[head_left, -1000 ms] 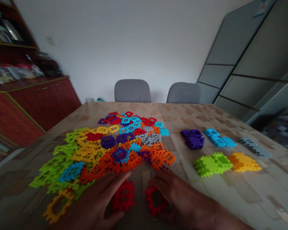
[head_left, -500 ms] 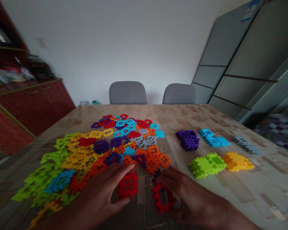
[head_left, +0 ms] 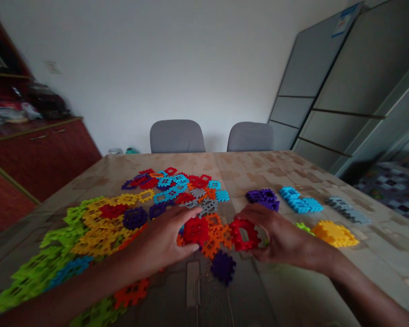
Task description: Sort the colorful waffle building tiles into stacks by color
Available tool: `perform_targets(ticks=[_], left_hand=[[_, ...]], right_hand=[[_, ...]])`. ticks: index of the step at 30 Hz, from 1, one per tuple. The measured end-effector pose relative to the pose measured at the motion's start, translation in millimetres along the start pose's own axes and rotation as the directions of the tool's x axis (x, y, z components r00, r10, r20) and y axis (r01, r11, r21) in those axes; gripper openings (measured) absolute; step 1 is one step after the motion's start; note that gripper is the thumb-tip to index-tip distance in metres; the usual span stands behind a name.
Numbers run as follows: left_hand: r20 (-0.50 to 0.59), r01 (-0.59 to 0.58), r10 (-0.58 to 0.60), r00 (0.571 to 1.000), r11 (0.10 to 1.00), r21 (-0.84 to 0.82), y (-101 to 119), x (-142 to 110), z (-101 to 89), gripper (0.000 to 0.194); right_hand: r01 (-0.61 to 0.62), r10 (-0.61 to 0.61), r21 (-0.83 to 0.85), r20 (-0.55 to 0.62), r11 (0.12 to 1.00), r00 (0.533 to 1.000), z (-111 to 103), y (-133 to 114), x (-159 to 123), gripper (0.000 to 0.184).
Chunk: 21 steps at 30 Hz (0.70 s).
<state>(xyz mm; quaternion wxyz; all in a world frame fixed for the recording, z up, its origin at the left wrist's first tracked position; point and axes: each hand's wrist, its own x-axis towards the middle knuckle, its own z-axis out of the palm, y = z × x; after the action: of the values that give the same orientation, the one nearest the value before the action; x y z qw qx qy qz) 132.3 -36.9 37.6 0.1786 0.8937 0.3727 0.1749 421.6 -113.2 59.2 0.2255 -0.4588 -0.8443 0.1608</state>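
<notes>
My left hand (head_left: 177,236) is closed on a red building tile with small window holes (head_left: 195,230), thumb below and fingers above. Between the thumb and fingers of my right hand (head_left: 264,231) is a red frame-shaped tile (head_left: 244,234) with one large opening. Both tiles are raised over the near middle of the table, apart from each other. Behind and between them lie orange tiles (head_left: 211,245). A solid purple tile (head_left: 222,268) rests on the table just below.
Left of centre spreads a heap of lime, yellow (head_left: 100,238), purple and blue tiles. To the right lie sorted groups: purple (head_left: 262,199), light blue (head_left: 300,200), grey (head_left: 347,210), yellow (head_left: 336,234) and partly hidden lime. Two grey chairs (head_left: 177,136) stand behind the table (head_left: 245,165).
Both hands have moved up and forward, lifting the two red tiles off the near part of the table. The purple tile near my right hand is now uncovered. The view has shifted slightly.
</notes>
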Motion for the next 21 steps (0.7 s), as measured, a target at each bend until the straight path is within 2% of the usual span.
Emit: perform_targets(ticks=[4, 10, 12, 15, 18, 21], left_hand=[[-0.039, -0.074, 0.074, 0.996, 0.997, 0.011, -1.0, 36.5, -2.7, 0.063], [-0.027, -0.083, 0.085, 0.996, 0.994, 0.067, -9.4, 104.3, 6.2, 0.062], [-0.010, -0.085, 0.086, 0.996, 0.993, 0.084, -11.4, 130.2, 10.9, 0.051], [0.023, -0.091, 0.090, 0.996, 0.990, 0.104, -11.3, 167.1, 20.8, 0.036], [0.060, -0.087, 0.080, 0.995, 0.988, 0.124, -8.2, 199.5, 35.4, 0.034], [0.099, -0.063, 0.048, 0.994, 0.986, 0.152, -5.6, 228.1, 52.6, 0.033]], right_hand=[[0.004, -0.007, -0.105, -0.031, 0.995, 0.999, -22.6, 36.0, 15.0, 0.037], [-0.145, 0.158, -0.198, 0.049, 0.969, 0.986, -51.3, 86.2, 40.5, 0.035], [-0.187, 0.204, -0.223, 0.055, 0.957, 0.977, -58.6, 107.0, 49.0, 0.039], [-0.255, 0.282, -0.267, 0.066, 0.929, 0.957, -65.6, 140.6, 62.9, 0.043], [-0.301, 0.348, -0.313, 0.104, 0.901, 0.932, -68.5, 170.1, 78.9, 0.041], [-0.318, 0.395, -0.363, 0.162, 0.876, 0.904, -69.6, 192.4, 95.7, 0.030]])
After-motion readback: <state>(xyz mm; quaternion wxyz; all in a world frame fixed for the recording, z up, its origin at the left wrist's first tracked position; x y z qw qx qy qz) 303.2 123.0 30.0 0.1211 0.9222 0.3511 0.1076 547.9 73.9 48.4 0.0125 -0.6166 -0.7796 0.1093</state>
